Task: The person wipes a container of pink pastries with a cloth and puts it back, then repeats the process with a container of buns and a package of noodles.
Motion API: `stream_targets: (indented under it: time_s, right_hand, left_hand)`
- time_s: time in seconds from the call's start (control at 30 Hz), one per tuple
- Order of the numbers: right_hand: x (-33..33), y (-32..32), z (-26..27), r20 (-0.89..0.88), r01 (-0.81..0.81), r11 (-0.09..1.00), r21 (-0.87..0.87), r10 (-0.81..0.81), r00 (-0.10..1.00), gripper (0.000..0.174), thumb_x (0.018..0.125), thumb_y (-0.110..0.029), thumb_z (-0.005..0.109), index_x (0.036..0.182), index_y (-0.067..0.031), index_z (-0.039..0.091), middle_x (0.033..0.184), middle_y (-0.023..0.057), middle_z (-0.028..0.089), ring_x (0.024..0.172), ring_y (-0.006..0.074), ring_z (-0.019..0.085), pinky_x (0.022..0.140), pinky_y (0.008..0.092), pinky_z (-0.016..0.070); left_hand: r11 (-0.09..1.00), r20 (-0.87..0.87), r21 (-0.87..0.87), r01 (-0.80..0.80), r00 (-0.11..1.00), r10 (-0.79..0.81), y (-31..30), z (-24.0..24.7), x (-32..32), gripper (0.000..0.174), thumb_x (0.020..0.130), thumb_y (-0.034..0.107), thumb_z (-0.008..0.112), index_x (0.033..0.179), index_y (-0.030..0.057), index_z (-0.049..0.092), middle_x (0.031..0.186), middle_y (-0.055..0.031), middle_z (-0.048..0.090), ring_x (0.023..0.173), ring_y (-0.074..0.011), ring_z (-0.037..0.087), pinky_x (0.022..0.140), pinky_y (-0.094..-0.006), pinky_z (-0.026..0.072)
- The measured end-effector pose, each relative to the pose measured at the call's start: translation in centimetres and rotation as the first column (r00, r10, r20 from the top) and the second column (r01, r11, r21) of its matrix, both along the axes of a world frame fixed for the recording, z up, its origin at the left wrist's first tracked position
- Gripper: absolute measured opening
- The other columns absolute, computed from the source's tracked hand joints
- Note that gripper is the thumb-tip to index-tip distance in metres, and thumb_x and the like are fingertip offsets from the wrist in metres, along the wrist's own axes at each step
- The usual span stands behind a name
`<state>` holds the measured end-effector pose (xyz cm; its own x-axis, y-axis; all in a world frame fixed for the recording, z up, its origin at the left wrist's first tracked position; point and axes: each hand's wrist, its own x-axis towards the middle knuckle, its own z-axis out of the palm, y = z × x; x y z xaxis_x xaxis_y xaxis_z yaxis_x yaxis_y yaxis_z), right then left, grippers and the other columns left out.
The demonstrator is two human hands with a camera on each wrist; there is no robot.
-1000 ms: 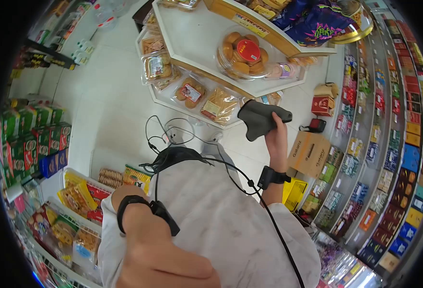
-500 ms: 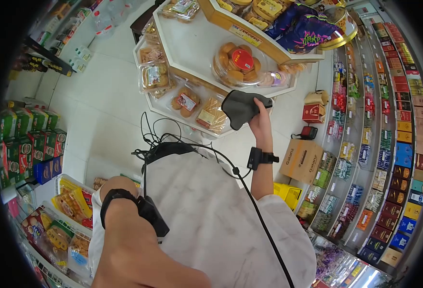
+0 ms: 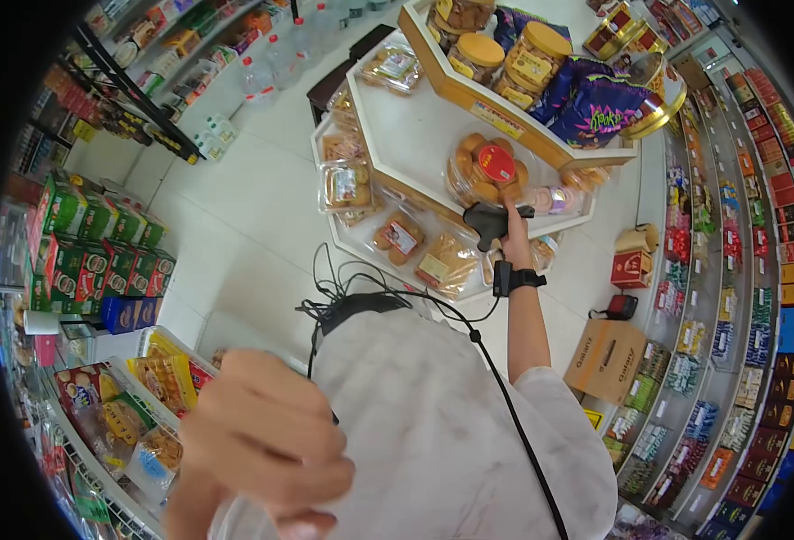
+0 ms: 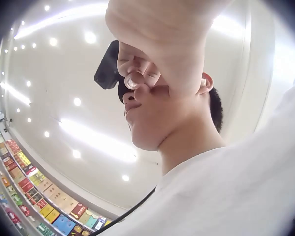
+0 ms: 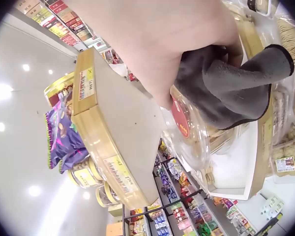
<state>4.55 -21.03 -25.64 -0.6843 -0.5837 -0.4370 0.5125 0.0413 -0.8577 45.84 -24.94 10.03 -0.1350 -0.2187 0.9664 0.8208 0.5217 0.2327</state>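
My right hand point(image 3: 515, 238) grips a dark grey cloth piece point(image 5: 226, 91) with black edging, bunched under the fingers. Its fingertips reach the near side of a clear round tub of buns point(image 3: 471, 171) with a red label. In the right wrist view the thumb side overlaps that red label point(image 5: 180, 117), and the cloth hides part of the tub. My left hand point(image 3: 266, 441) is raised close to the head camera, its fingers curled in with nothing visible between them. From the left wrist, that hand point(image 4: 160, 44) covers part of the face, near a black head-worn device point(image 4: 107, 66).
The tub stands on a white tiered stand point(image 3: 406, 135) with wooden edging. Packed buns point(image 3: 397, 238) and biscuits point(image 3: 446, 265) lie on the lower tier; jars point(image 3: 532, 63) and purple bags point(image 3: 600, 112) fill the upper one. Black cables point(image 3: 334, 279) hang at my waist. Candy shelves point(image 3: 694, 360) line the right.
My right hand has moved forward with the grey cloth, from beside the stand up to the bun tub. My left hand has come further into the head view. The head view has shifted.
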Motion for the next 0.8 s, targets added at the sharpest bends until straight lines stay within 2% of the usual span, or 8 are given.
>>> stream_targets:
  time_s: [0.17,0.27,0.37,0.5,0.6,0.67,0.73,0.8]
  right_hand:
    - [-0.5,-0.4,-0.7,-0.015,0.053,0.998,-0.018,-0.053,0.998,0.031,0.086,-0.025,0.069,0.108,-0.0051,0.058,0.098,0.0061,0.064,0.084,0.0166,0.064,0.072,0.0324,0.0531]
    - [-0.5,-0.2,-0.7,-0.033,0.138,0.989,-0.044,-0.140,0.990,0.033,0.083,-0.022,0.071,0.103,-0.0007,0.055,0.092,0.0074,0.063,0.079,0.0183,0.064,0.070,0.0331,0.0538]
    - [1.2,0.5,2.0,-0.057,0.176,0.981,-0.078,-0.180,0.982,0.035,0.081,-0.018,0.072,0.103,0.0016,0.052,0.092,0.0082,0.061,0.077,0.0183,0.063,0.066,0.0319,0.0539]
    - [1.3,2.8,2.3,-0.087,0.096,0.989,-0.115,-0.107,0.991,0.035,0.081,-0.016,0.071,0.103,0.0021,0.051,0.095,0.0095,0.061,0.079,0.0175,0.063,0.067,0.0300,0.0534]
    - [3.8,4.3,5.2,-0.002,0.125,0.987,-0.097,-0.126,0.992,0.034,0.082,-0.016,0.071,0.104,0.0019,0.052,0.094,0.0096,0.061,0.077,0.0188,0.064,0.068,0.0305,0.0544]
    - [5.3,5.2,7.2,0.024,0.078,0.989,-0.127,-0.076,0.997,0.033,0.083,-0.015,0.070,0.105,0.0020,0.053,0.095,0.0100,0.062,0.080,0.0190,0.065,0.069,0.0307,0.0549]
    - [6.3,6.4,7.7,0.050,-0.006,0.988,-0.155,0.014,0.999,0.029,0.084,-0.014,0.068,0.105,0.0019,0.056,0.095,0.0097,0.064,0.083,0.0185,0.066,0.072,0.0312,0.0552]
    - [8.0,7.0,9.4,0.042,-0.048,0.988,-0.145,0.055,0.998,0.028,0.084,-0.015,0.069,0.103,0.0019,0.057,0.093,0.0086,0.064,0.083,0.0179,0.066,0.073,0.0315,0.0551]
  left_hand:
    - [0.947,0.261,0.284,-0.153,0.962,0.077,-0.5,-1.0,0.8,0.025,0.083,-0.002,0.055,0.107,-0.0037,0.059,0.061,-0.0053,0.060,0.043,-0.0131,0.051,0.042,-0.0259,0.0397]
    - [0.813,0.611,0.381,-0.439,0.780,0.135,-0.5,-1.4,0.7,0.029,0.085,-0.003,0.053,0.112,-0.0059,0.062,0.064,-0.0025,0.062,0.050,-0.0092,0.053,0.053,-0.0228,0.0428]
    - [0.741,0.703,0.497,-0.451,0.710,-0.040,-1.0,-1.3,0.5,0.030,0.084,-0.006,0.053,0.112,-0.0060,0.064,0.065,-0.0014,0.061,0.056,-0.0065,0.054,0.060,-0.0207,0.0423]
    - [0.838,0.725,0.275,-0.472,0.674,0.142,-1.0,-2.3,0.0,0.026,0.086,-0.003,0.056,0.111,-0.0059,0.064,0.066,-0.0012,0.062,0.058,-0.0064,0.056,0.059,-0.0220,0.0427]
    - [0.726,0.835,0.298,-0.619,0.538,0.116,-2.4,-3.8,-2.2,0.025,0.091,0.013,0.058,0.105,-0.0068,0.065,0.067,-0.0021,0.058,0.060,-0.0087,0.054,0.057,-0.0223,0.0416]
    - [0.672,0.792,0.495,-0.552,0.604,-0.088,-6.1,-8.5,-3.7,0.038,0.093,0.028,0.061,0.114,-0.0041,0.062,0.082,-0.0054,0.063,0.078,-0.0117,0.061,0.070,-0.0256,0.0476]
    - [0.547,0.815,0.569,-0.614,0.512,-0.272,-9.5,-14.6,-5.5,0.055,0.095,0.042,0.057,0.128,-0.0023,0.053,0.105,-0.0112,0.064,0.099,-0.0173,0.062,0.085,-0.0304,0.0494]
    - [0.620,0.935,0.355,-0.700,0.247,-0.255,-10.4,-18.8,-7.4,0.068,0.096,0.051,0.052,0.138,-0.0008,0.042,0.123,-0.0152,0.059,0.112,-0.0224,0.059,0.094,-0.0342,0.0484]
